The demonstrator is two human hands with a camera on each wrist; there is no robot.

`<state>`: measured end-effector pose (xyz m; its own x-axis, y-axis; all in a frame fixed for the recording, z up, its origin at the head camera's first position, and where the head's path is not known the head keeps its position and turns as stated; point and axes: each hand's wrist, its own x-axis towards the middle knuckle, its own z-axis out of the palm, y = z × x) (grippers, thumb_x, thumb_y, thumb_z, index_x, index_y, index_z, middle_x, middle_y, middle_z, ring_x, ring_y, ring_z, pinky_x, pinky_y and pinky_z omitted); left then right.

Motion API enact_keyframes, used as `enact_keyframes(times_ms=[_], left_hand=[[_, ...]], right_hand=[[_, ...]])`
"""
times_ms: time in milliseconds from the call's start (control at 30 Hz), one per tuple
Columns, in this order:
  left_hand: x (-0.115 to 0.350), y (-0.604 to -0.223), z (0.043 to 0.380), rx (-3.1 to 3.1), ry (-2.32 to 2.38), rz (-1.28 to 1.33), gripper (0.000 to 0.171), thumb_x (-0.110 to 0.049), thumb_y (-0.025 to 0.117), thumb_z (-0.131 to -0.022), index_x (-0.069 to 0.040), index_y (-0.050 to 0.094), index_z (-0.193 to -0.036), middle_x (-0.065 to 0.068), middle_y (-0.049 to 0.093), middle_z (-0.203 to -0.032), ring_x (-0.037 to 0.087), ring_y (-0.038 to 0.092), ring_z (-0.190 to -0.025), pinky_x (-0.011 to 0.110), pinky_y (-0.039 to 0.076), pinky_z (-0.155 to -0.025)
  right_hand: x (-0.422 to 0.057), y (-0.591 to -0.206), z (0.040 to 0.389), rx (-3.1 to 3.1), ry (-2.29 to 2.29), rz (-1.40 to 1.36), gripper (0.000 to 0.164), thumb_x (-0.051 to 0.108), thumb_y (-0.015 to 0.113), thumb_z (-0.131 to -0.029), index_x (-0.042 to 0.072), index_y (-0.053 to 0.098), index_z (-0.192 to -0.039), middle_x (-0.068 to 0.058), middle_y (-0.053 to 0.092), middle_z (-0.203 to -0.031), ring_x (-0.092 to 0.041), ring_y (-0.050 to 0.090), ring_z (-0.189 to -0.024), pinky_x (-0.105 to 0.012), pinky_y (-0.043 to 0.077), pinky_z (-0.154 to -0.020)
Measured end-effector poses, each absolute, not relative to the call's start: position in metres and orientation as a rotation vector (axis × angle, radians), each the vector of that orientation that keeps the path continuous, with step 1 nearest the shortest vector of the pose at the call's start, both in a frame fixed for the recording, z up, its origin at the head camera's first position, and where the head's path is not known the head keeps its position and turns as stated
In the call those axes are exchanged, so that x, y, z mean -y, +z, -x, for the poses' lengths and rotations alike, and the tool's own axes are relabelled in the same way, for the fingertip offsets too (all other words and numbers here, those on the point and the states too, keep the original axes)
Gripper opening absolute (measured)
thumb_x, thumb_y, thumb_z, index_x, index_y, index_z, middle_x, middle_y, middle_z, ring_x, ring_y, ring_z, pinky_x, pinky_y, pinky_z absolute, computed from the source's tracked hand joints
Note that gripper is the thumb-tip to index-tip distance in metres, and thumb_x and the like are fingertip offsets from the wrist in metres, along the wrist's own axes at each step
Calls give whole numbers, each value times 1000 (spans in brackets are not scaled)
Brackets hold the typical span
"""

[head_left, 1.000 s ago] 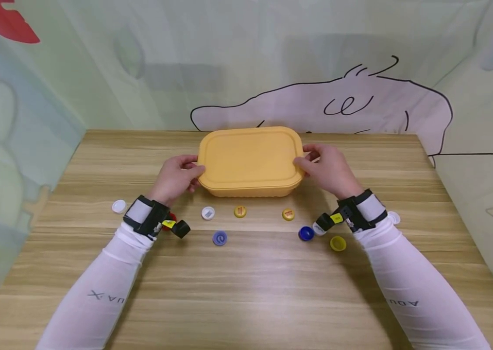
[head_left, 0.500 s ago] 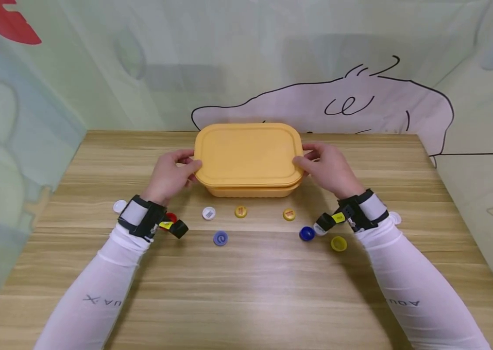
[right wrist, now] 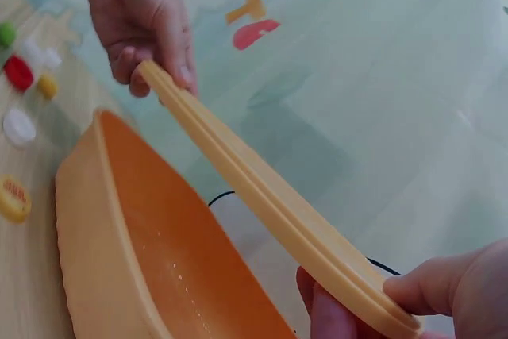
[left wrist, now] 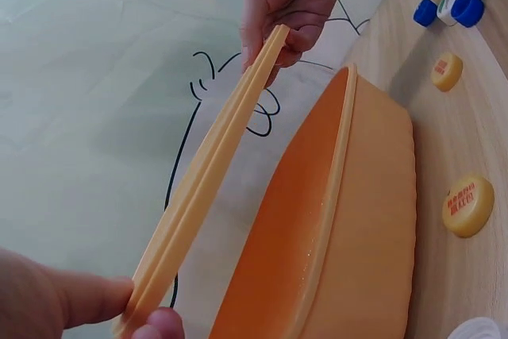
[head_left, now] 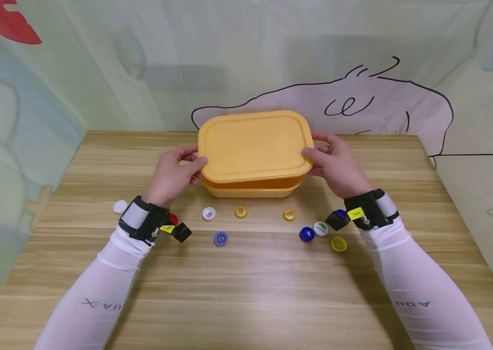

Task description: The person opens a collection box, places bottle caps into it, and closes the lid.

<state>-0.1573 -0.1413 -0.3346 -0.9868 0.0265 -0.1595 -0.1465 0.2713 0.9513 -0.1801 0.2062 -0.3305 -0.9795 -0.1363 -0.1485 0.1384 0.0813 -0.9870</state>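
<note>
A yellow-orange rectangular lid (head_left: 255,146) is held up over a matching plastic box (head_left: 252,193) on the table. My left hand (head_left: 172,176) pinches the lid's left edge, thumb on top and fingers beneath. At the opposite edge my right hand (head_left: 338,163) grips it the same way. Both wrist views show the lid (left wrist: 210,172) raised apart from the box's rim (right wrist: 119,212), with the orange inner wall exposed. In the head view the lid's right side sits a little higher than its left, and it hides most of the box's inside.
Several bottle caps lie in front of the box: yellow caps (head_left: 240,212), a white cap (head_left: 209,213), a light blue cap (head_left: 220,238), a dark blue cap (head_left: 307,234) and a yellow-green cap (head_left: 338,244). A printed cloth wall (head_left: 246,58) stands behind the wooden table (head_left: 246,291).
The lid has come up off the box, its right side rising higher, and a gap shows along the front. My right hand has moved up and right with it.
</note>
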Motion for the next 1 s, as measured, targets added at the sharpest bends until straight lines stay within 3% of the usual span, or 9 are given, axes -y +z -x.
enact_keyframes(times_ms=[200, 400, 567, 667, 867, 1000], left_hand=[[138, -330, 155, -2427, 1801, 28, 53, -30, 65, -95, -11, 50, -142, 11, 52, -111, 26, 62, -79, 29, 55, -66], [136, -325, 151, -2620, 1643, -167, 64, -48, 62, -94, -15, 46, -146, 6, 55, -112, 28, 60, -80, 42, 56, -71], [139, -322, 146, -2820, 1482, -349, 68, -54, 58, -93, -14, 44, -147, 8, 55, -119, 22, 58, -92, 37, 53, -72], [145, -322, 143, -2905, 1404, -414, 71, -54, 59, -93, -14, 41, -149, 9, 52, -126, 23, 56, -104, 38, 52, -79], [165, -330, 142, -3049, 1113, -550, 82, -55, 61, -91, -17, 28, -155, 13, 35, -147, 31, 35, -132, 52, 36, -104], [177, -336, 141, -3103, 915, -597, 89, -58, 61, -89, -16, 22, -157, 14, 24, -155, 35, 23, -141, 58, 26, -110]], right_hand=[[-210, -327, 178, -2005, -2184, 10, 63, 12, 65, -95, 2, 32, -147, -21, 61, -115, -27, 70, -89, -36, 57, -76], [-220, -325, 176, -1910, -2273, 18, 64, 10, 66, -94, 0, 31, -147, -18, 65, -111, -25, 71, -88, -35, 57, -75], [-238, -324, 173, -1875, -2288, 40, 66, 10, 66, -94, 0, 29, -148, -17, 66, -115, -25, 71, -92, -35, 56, -76], [-253, -323, 171, -1854, -2303, 33, 68, 11, 67, -93, 1, 29, -149, -15, 65, -117, -24, 71, -94, -34, 56, -77], [-291, -322, 167, -1843, -2332, -11, 68, 12, 68, -93, 1, 31, -149, -13, 64, -120, -22, 70, -96, -32, 55, -78], [-321, -322, 163, -1855, -2352, -89, 66, 11, 68, -92, 2, 34, -148, -12, 62, -121, -22, 71, -95, -33, 55, -77]])
